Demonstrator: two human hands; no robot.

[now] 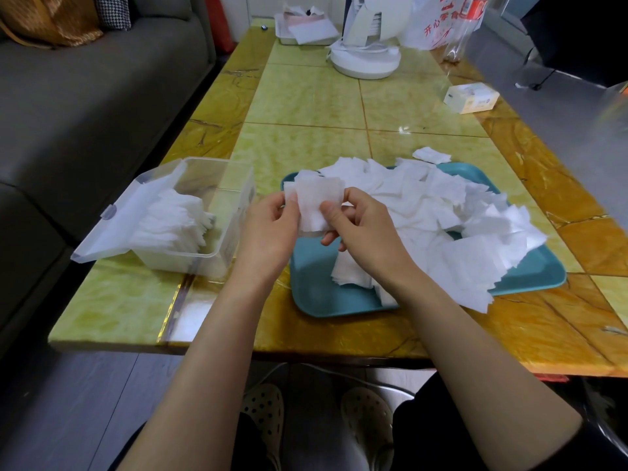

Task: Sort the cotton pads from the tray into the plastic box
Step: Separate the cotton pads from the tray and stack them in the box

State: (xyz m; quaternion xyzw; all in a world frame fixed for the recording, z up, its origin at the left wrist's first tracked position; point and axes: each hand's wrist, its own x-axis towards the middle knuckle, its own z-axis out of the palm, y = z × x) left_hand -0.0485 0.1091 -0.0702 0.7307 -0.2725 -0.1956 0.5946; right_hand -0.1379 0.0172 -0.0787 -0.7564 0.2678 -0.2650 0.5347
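We sit at a glossy yellow-green tiled table (pixel 306 107), with a grey sofa (pixel 85 96) at nine o'clock. Our left hand (pixel 268 232) and right hand (pixel 363 232) pinch a few cotton pads (pixel 314 202) above the heaped teal tray (pixel 326 294). The partly filled plastic box (pixel 176 260) lies at nine o'clock of it. At one o'clock a white bag (pixel 438 25) reads "开心" in red.

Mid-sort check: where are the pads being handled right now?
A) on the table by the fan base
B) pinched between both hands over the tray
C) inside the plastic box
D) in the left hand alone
B: left hand and right hand both pinch the held cotton pads above the teal tray, not in the plastic box.
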